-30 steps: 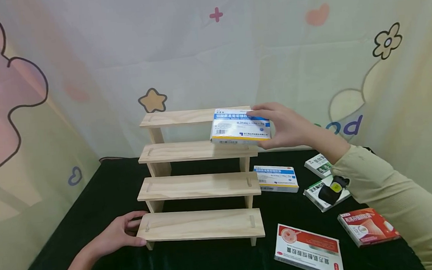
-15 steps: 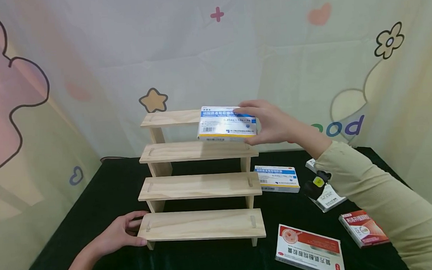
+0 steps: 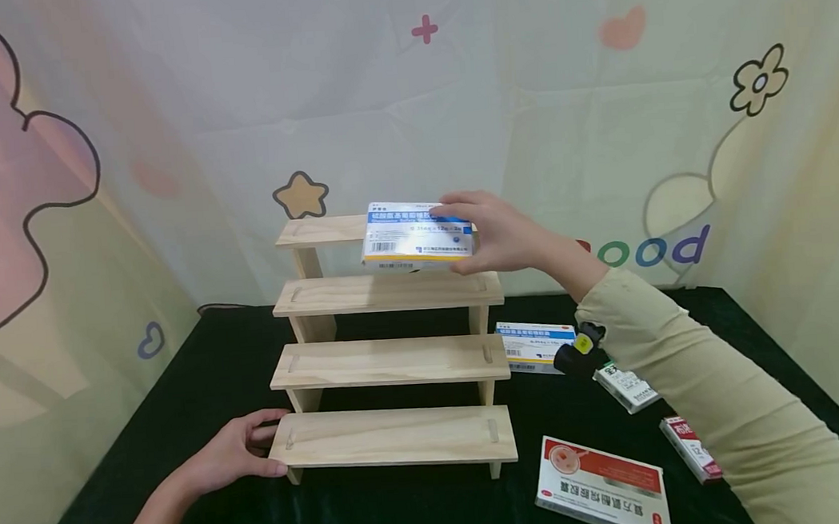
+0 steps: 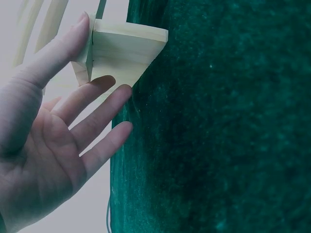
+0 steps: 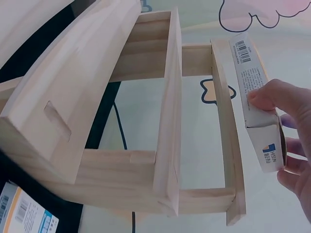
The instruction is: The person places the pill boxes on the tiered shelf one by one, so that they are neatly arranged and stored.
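In the head view my right hand (image 3: 504,231) holds a white and blue medicine box (image 3: 407,235) by its right end, in front of the top step of a four-tier wooden display stand (image 3: 394,438). The right wrist view shows my thumb on the narrow side of that box (image 5: 253,92), fingers on its far side, beside the top plank (image 5: 228,131). My left hand (image 3: 225,458) grips the left end of the bottom step, thumb at the front corner. In the left wrist view its other fingers (image 4: 104,109) stretch out beside the stand's side panel (image 4: 129,51).
Right of the stand lies a second white and blue box (image 3: 533,345). Farther right are a white and green box (image 3: 627,387) and a red box (image 3: 693,450), partly hidden by my right sleeve (image 3: 716,388). A large red and white box (image 3: 599,487) lies in front.
My right hand has carried the medicine box leftward and slightly up along the top step, its sleeve now covering more of the boxes on the right. The left hand stays in place.
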A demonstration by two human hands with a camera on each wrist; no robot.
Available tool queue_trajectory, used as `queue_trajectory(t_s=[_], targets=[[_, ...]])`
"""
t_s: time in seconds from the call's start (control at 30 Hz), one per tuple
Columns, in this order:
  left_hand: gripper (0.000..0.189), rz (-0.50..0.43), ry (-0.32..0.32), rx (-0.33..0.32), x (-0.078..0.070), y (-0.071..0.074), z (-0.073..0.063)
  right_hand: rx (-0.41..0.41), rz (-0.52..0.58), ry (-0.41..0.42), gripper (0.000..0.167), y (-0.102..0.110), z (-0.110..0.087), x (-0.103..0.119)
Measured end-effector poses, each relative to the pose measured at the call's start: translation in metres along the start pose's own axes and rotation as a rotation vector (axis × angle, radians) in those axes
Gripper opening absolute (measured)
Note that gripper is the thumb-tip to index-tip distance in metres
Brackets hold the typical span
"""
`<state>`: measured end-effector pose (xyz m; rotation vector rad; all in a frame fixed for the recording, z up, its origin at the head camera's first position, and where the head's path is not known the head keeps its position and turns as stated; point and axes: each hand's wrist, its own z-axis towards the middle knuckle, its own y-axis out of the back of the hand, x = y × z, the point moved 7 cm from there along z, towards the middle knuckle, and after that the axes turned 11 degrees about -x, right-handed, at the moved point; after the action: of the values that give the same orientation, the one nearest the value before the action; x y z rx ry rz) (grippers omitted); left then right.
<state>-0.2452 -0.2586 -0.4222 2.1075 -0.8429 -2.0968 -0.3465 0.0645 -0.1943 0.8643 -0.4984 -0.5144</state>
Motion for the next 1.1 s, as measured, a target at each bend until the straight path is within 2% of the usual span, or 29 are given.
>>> queue_trajectory(t_s=[0.3, 0.57, 0.9, 1.1], targets=[[0.078, 0.007, 0.005, -0.002, -0.003, -0.001, 0.000, 0.025, 0.027, -0.029, 0.070, -0.011, 0.018, 0.001], [0.078, 0.019, 0.001, -0.003, -0.005, 0.000, 0.000, 0.036, 0.066, -0.010, 0.070, -0.019, 0.034, 0.005], [0.079, 0.025, 0.006, -0.002, -0.005, 0.000, 0.001, 0.060, 0.083, -0.073, 0.071, -0.032, 0.052, 0.004], [0.078, 0.028, 0.012, -0.005, -0.005, 0.002, 0.000, 0.075, 0.108, -0.076, 0.071, -0.039, 0.060, 0.007]])
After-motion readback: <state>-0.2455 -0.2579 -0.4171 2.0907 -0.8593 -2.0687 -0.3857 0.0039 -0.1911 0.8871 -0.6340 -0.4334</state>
